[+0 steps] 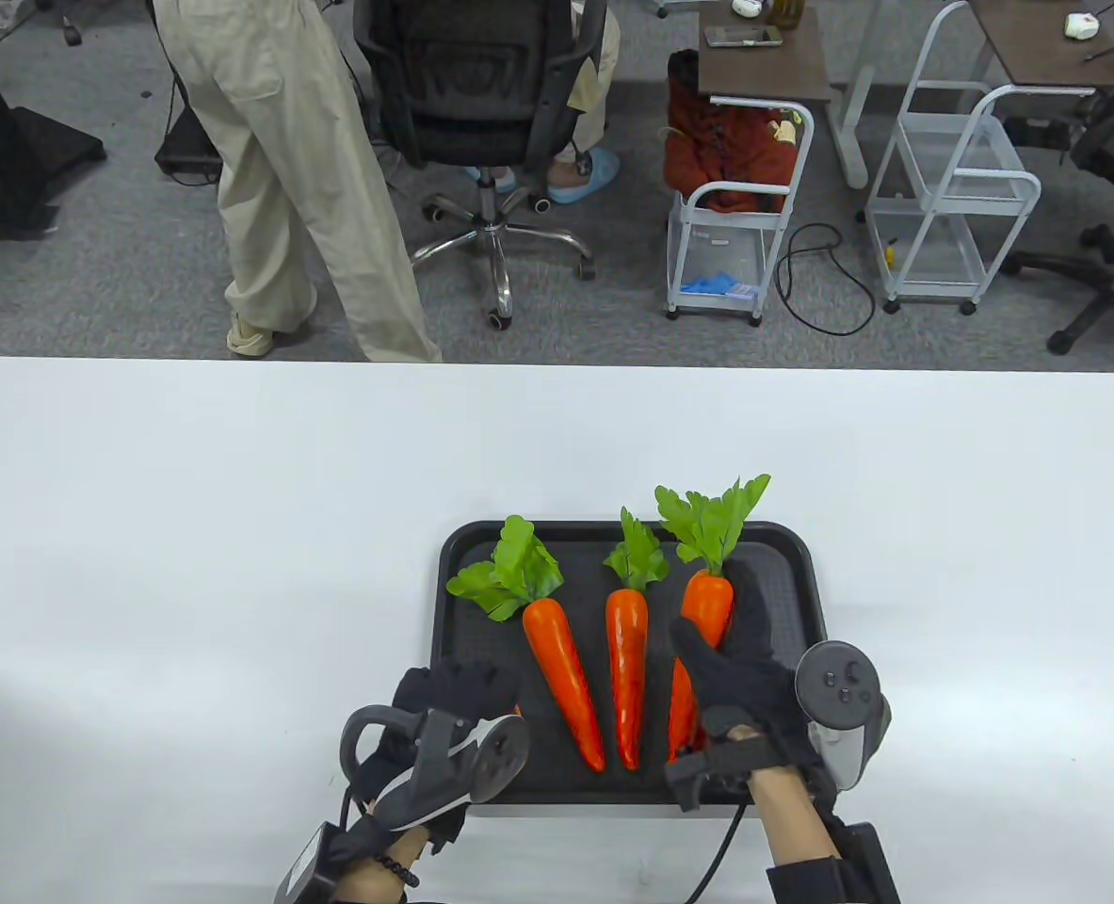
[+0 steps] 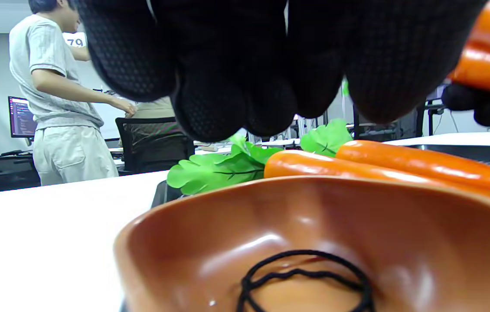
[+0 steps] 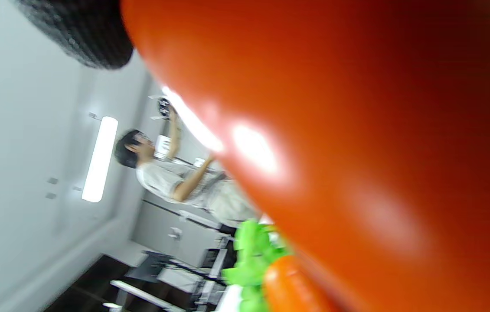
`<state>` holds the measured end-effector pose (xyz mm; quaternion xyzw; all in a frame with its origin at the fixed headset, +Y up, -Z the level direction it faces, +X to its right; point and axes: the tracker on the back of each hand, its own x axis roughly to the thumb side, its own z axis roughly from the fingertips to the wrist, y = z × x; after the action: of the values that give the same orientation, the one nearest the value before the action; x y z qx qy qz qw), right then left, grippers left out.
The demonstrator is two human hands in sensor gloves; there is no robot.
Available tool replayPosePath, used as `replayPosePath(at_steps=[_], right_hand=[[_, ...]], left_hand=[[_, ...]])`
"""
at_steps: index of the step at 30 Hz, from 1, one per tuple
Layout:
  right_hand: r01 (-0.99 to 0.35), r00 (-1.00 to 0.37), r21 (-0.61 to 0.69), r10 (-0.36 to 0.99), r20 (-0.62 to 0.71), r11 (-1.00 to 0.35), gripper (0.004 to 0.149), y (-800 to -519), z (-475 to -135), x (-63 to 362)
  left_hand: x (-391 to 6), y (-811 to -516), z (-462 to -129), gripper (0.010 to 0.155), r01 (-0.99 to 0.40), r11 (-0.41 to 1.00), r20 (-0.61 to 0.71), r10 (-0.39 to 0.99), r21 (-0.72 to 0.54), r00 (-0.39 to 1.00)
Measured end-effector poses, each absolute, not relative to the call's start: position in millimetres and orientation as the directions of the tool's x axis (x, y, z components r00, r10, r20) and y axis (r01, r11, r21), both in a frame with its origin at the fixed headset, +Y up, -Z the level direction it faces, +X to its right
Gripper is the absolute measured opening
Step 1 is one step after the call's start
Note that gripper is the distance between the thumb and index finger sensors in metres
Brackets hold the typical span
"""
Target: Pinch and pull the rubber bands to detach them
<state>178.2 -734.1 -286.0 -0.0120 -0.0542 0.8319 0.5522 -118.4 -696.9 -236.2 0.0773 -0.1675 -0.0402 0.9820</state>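
Note:
Three plastic carrots lie on a black tray [image 1: 786, 557]. My right hand [image 1: 707, 652] grips the right carrot [image 1: 707, 598] around its middle. In the left wrist view this carrot [image 2: 488, 56] is raised above the other two. It fills the right wrist view [image 3: 357, 130]. My left hand [image 1: 453, 687] hovers over the tray's near left corner. Its fingertips [image 2: 236, 104] hang bunched above a brown bowl [image 2: 227, 225] and hold nothing. A black rubber band [image 2: 305, 277] lies in the bowl. No band shows on the carrots.
The left carrot [image 1: 564, 683] and middle carrot [image 1: 627, 687] lie side by side with leaves pointing away from me. White table [image 1: 189, 565] surrounds the tray. A person [image 1: 312, 188] and an office chair [image 1: 481, 113] stand beyond the far edge.

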Motion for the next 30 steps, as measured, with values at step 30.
replayPosePath(at_steps=[30], right_hand=[[-0.207,-0.926,0.166,0.138,-0.353,-0.964,0.087,-754.2,-350.8,151.3]], left_hand=[[-119.2,-698.7,-234.8,0.059,-0.144,0.975,0.372,0.072,0.170,0.926]])
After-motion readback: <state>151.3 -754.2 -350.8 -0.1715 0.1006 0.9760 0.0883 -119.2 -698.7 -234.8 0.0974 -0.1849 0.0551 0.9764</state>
